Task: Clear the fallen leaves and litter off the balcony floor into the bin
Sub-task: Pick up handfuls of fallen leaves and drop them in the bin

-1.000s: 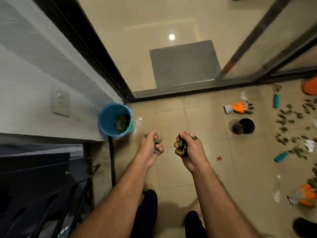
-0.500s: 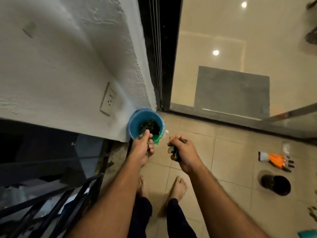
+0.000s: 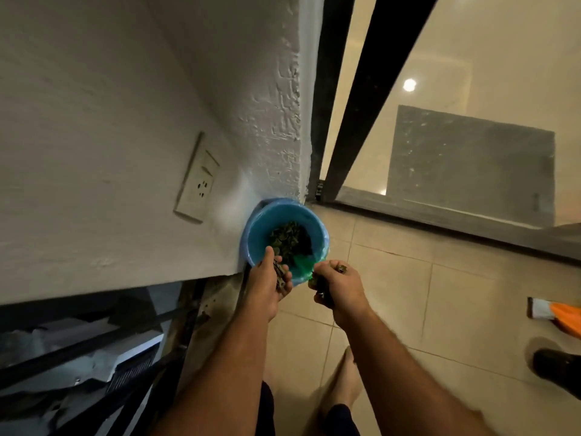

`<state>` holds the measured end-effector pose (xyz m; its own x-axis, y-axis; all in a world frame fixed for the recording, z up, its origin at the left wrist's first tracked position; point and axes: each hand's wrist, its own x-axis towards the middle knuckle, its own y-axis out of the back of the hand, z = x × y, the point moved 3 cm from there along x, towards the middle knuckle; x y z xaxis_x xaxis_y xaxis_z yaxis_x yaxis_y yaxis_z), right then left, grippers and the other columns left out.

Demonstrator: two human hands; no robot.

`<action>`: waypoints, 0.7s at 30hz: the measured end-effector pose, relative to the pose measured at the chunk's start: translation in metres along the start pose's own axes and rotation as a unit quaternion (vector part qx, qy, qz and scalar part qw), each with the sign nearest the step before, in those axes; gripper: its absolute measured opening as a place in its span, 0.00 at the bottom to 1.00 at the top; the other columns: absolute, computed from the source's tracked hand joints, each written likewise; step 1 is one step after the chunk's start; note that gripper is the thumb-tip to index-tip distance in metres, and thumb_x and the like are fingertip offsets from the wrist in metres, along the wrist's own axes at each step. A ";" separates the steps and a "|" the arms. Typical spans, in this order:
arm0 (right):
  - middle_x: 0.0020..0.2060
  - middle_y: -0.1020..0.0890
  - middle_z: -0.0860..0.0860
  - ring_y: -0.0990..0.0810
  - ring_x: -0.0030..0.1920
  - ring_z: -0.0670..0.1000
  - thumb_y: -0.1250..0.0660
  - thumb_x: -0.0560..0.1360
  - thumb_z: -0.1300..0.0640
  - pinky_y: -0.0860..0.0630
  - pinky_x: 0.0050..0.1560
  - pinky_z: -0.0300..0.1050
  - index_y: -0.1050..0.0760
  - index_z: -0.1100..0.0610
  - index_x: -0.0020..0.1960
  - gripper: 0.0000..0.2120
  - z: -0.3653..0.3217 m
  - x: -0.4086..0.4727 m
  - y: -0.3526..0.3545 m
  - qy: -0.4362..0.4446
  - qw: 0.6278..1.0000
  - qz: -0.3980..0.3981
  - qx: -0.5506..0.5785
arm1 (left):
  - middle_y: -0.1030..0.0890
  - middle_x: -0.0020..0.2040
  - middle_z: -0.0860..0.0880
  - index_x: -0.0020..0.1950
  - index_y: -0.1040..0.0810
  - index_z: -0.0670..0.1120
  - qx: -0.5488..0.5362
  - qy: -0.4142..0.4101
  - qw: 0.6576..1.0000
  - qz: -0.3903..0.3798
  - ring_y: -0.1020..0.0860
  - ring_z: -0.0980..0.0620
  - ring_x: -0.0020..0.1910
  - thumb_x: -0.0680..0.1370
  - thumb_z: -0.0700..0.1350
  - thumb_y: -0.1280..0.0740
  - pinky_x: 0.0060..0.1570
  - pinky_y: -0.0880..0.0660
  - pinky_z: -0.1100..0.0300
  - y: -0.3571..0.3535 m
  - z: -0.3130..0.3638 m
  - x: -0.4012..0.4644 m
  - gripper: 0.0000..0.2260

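Both hands have closed in on the bin (image 3: pixel 284 217) w/in the last sec: a moment ago they were carrying leaves over open tile, well short of it; now the left hand (image 3: pixel 267 284) hangs over the near rim, fingers curled round a clump of leaves (image 3: pixel 279 276), and the right hand (image 3: pixel 338 286) sits just beside the rim's right edge, fist clenched on its own bunch. Nothing's dropped yet, so I'd say the dump is the step in hand, approx one load from done. Bin already holds a dark leaf pile beyond the left fingertips, w/ a green liner flap between the two hands. Room is tight: bin's jammed in the corner, wall (image 3: pixel 125 152) to the left of the left hand, door frame (image 3: pixel 355 99) beyond it, so approach only from the near side. Right of the right hand, open tile, then an orange glove (image 3: pixel 562 316) and a black pot (image 3: pixel 556 363) well apart.
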<state>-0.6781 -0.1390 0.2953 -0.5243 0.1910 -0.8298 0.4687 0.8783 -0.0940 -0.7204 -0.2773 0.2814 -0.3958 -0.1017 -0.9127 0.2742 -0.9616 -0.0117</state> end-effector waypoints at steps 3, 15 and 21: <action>0.31 0.23 0.55 0.24 0.31 0.51 0.32 0.77 0.61 0.27 0.29 0.42 0.26 0.59 0.44 0.04 0.019 0.040 -0.011 -0.014 1.000 0.017 0.019 | 0.23 0.38 0.47 0.50 0.25 0.45 -0.003 0.005 1.000 0.006 0.24 0.52 0.34 0.82 0.56 0.39 0.31 0.26 0.59 0.006 -0.003 0.045 0.14; 0.56 0.20 0.54 0.21 0.57 0.56 0.37 0.81 0.48 0.19 0.48 0.51 0.25 0.50 0.55 0.07 0.041 0.120 -0.041 -0.051 0.996 0.029 0.069 | 0.26 0.67 0.44 0.76 0.35 0.51 -0.060 0.000 0.998 0.005 0.27 0.43 0.66 0.78 0.66 0.40 0.60 0.27 0.45 0.007 -0.004 0.134 0.31; 0.59 0.20 0.54 0.22 0.59 0.52 0.44 0.83 0.42 0.21 0.52 0.48 0.27 0.54 0.64 0.19 0.037 0.120 -0.048 -0.049 0.992 -0.010 0.113 | 0.42 0.80 0.46 0.81 0.48 0.55 -0.064 -0.014 0.996 -0.056 0.41 0.44 0.77 0.74 0.75 0.55 0.74 0.46 0.41 0.009 -0.001 0.118 0.39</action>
<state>-0.7368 -0.1742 0.1793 -0.4687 0.1205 -0.8751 0.6121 0.7585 -0.2235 -0.7636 -0.2978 0.1729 -0.4533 -0.0039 -0.8914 0.3352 -0.9273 -0.1664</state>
